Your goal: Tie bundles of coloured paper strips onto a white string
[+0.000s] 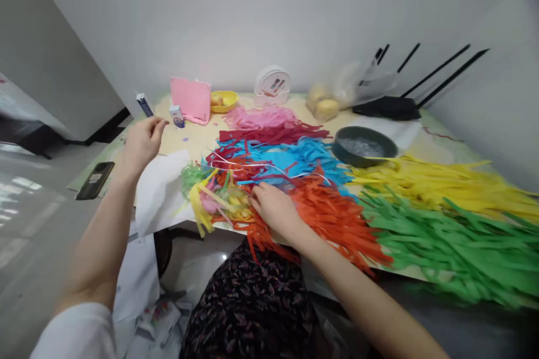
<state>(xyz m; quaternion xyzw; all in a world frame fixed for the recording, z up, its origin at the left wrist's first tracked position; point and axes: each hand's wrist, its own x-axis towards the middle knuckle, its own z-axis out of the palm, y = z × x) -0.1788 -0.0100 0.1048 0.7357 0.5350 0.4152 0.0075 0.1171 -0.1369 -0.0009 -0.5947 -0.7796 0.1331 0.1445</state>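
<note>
Raised over the table's left side, my left hand (145,143) has thumb and fingers pinched together; anything between them is too small to make out. My right hand (273,207) is low at the front edge, its fingers curled against a multicoloured tassel (229,199) of yellow, pink and green strips. Its fingertips are partly hidden. Orange strips (332,221) spread beside and under that hand. Behind lie blue strips (282,158), dark red strips (273,134) and pink strips (261,118). A thin white string (269,165) crosses the pile.
Yellow strips (438,182) and green strips (455,235) cover the right side. A dark bowl (364,160) holds something clear. Along the back stand a pink tablet case (190,100), a yellow bowl (231,102) and a black router (387,107). A phone (96,180) and white paper (158,193) lie left.
</note>
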